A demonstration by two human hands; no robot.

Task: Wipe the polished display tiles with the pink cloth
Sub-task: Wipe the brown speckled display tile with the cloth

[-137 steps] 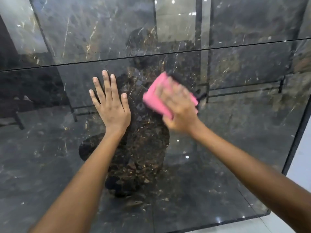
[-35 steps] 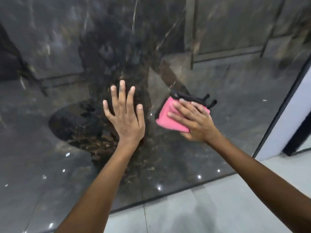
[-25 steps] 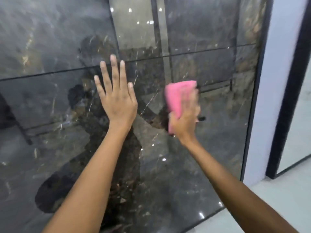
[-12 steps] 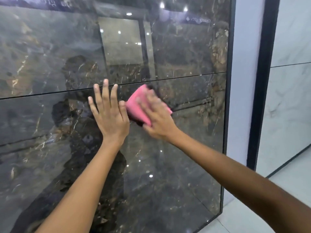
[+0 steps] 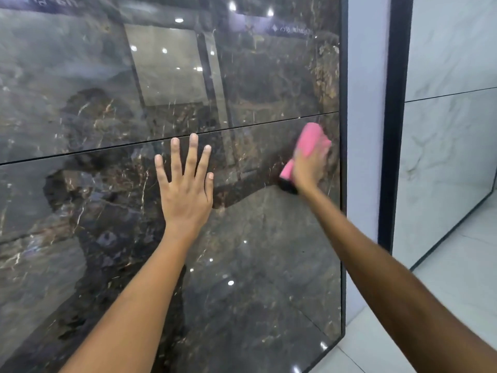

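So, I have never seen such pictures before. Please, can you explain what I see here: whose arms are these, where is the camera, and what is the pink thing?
There is no machine here. The arms belong to a person who wears a wide-angle camera on the head, so you look forward and down along both arms.

In front stands a wall of dark polished tiles, shiny enough to mirror the room's lights. The left hand lies flat on the lower tile, fingers spread. The right hand presses a pink cloth on the same tile, near its right edge, just under the seam. It looks blurred, so it is probably wiping. Further right are a black frame and pale tiles.
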